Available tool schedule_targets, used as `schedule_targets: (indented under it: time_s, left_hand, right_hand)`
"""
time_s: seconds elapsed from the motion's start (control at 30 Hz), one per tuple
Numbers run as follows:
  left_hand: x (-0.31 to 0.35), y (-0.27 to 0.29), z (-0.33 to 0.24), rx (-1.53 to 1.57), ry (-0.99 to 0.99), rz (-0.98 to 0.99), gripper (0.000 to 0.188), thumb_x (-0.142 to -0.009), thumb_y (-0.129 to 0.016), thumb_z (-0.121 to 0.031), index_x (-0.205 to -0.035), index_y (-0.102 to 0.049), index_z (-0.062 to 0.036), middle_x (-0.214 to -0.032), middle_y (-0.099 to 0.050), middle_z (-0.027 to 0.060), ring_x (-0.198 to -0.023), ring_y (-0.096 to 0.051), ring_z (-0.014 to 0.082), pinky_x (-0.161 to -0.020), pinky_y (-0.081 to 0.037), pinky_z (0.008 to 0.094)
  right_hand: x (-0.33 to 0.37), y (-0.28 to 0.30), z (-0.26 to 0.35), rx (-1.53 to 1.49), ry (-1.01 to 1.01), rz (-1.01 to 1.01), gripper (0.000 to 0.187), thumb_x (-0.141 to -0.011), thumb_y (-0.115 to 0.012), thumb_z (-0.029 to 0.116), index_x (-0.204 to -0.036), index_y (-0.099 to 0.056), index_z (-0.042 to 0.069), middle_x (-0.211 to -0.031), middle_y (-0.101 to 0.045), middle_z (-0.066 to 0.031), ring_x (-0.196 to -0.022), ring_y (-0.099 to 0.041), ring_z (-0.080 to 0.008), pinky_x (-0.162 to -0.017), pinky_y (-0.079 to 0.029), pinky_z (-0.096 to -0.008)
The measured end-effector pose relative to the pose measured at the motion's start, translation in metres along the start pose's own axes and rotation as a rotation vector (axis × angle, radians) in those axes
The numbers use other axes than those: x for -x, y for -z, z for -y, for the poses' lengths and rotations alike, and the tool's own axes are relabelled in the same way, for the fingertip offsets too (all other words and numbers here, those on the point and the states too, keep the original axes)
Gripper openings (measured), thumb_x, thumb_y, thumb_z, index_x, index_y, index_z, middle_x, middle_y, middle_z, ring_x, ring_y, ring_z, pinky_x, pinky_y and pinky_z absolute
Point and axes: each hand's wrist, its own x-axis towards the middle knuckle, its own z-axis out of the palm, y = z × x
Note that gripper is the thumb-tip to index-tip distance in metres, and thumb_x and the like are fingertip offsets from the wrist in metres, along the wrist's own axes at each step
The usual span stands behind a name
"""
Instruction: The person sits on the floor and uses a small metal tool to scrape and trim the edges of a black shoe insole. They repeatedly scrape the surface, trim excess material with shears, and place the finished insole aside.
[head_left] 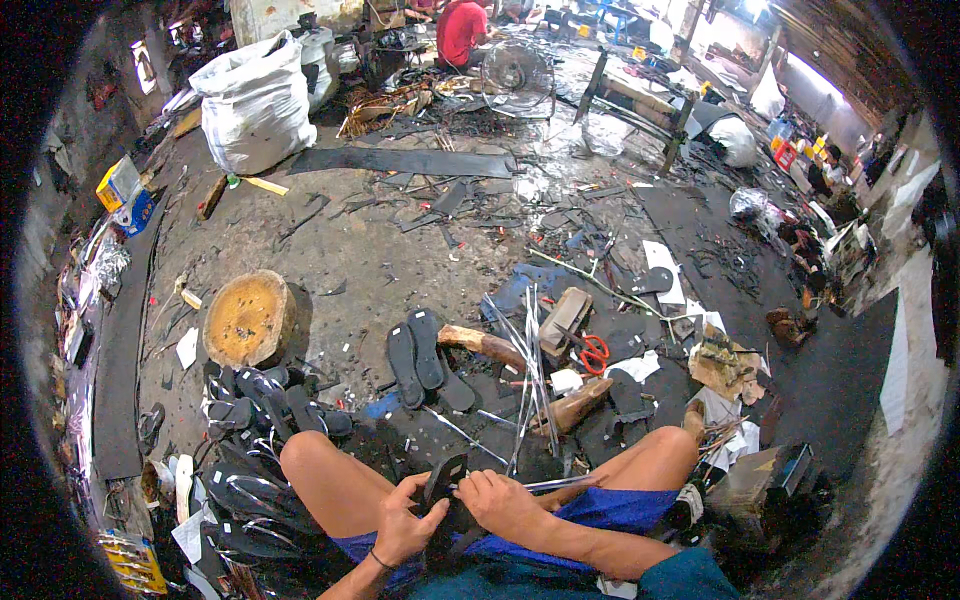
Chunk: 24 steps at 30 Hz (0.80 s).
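My left hand [408, 518] grips a black sandal sole [443, 482] tilted up over my lap, thumb and fingers on its sides. Closed against the sole's right edge is my right hand [492, 502], its fingertips pinched together. A thin pale strip [560, 484] runs out from beside this hand to the right; the fingers hide its near end. Beyond my knees lie finished-looking black soles [424, 347] and a bundle of long silvery strips [530, 380]. Red-handled scissors [594, 354] rest next to a wooden block [565, 320].
A round wooden chopping block [248, 318] stands at the left, with a pile of black sandals [262, 500] nearer my left leg. A wooden mallet handle or stick [482, 345] lies ahead. Farther off are a white sack [254, 105], a fan [517, 80] and a person in red [462, 35].
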Motion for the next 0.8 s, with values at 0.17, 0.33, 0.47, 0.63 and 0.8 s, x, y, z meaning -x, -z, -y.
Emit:
schedule_targets:
  time_s: [0.17, 0.33, 0.47, 0.63, 0.8]
  left_hand:
    - [0.005, -0.001, -0.001, 0.019, -0.087, 0.003, 0.042, -0.081, -0.075, -0.008, -0.120, -0.062, 0.0005, -0.107, -0.070, 0.0092, -0.093, -0.067, 0.0152, -0.078, -0.055, 0.0290]
    - [0.004, -0.002, -0.002, 0.064, 0.028, 0.029, 0.044, -0.081, -0.075, -0.008, -0.122, -0.062, -0.0009, -0.110, -0.070, 0.0114, -0.099, -0.068, 0.0189, -0.086, -0.055, 0.0324]
    - [0.003, -0.006, 0.004, 0.052, -0.096, 0.025, 0.043, -0.079, -0.071, -0.001, -0.121, -0.062, -0.0006, -0.119, -0.068, 0.0156, -0.106, -0.067, 0.0251, -0.093, -0.052, 0.0354]
    - [0.010, -0.005, 0.010, -0.078, -0.141, 0.006, 0.045, -0.077, -0.071, 0.000, -0.122, -0.063, -0.0013, -0.126, -0.066, 0.0139, -0.107, -0.066, 0.0293, -0.094, -0.052, 0.0382]
    - [0.014, 0.010, 0.007, -0.003, -0.040, -0.024, 0.037, -0.080, -0.071, 0.000, -0.117, -0.065, -0.0016, -0.122, -0.067, 0.0147, -0.108, -0.067, 0.0264, -0.091, -0.053, 0.0342]
  right_hand:
    - [0.000, 0.008, -0.007, -0.680, -0.213, 0.157, 0.026, -0.100, -0.055, 0.025, -0.091, -0.056, 0.000, -0.080, -0.058, -0.0183, -0.077, -0.062, -0.0348, -0.065, -0.050, -0.0415]
    - [0.002, 0.010, -0.003, -0.662, -0.181, 0.069, 0.027, -0.099, -0.051, 0.024, -0.092, -0.060, -0.001, -0.087, -0.063, -0.0202, -0.082, -0.065, -0.0394, -0.073, -0.053, -0.0490]
    - [0.005, -0.007, 0.008, -0.261, -0.088, -0.098, 0.020, -0.093, -0.055, 0.018, -0.089, -0.060, 0.000, -0.079, -0.062, -0.0168, -0.074, -0.065, -0.0346, -0.067, -0.056, -0.0431]
    - [0.002, -0.012, 0.022, -0.207, -0.145, -0.095, 0.012, -0.086, -0.060, 0.010, -0.085, -0.059, -0.002, -0.085, -0.063, -0.0201, -0.084, -0.064, -0.0351, -0.071, -0.053, -0.0444]
    - [-0.001, 0.011, 0.012, -0.752, -0.436, 0.228, 0.025, -0.100, -0.051, 0.020, -0.090, -0.060, -0.002, -0.093, -0.063, -0.0250, -0.089, -0.062, -0.0438, -0.078, -0.050, -0.0520]
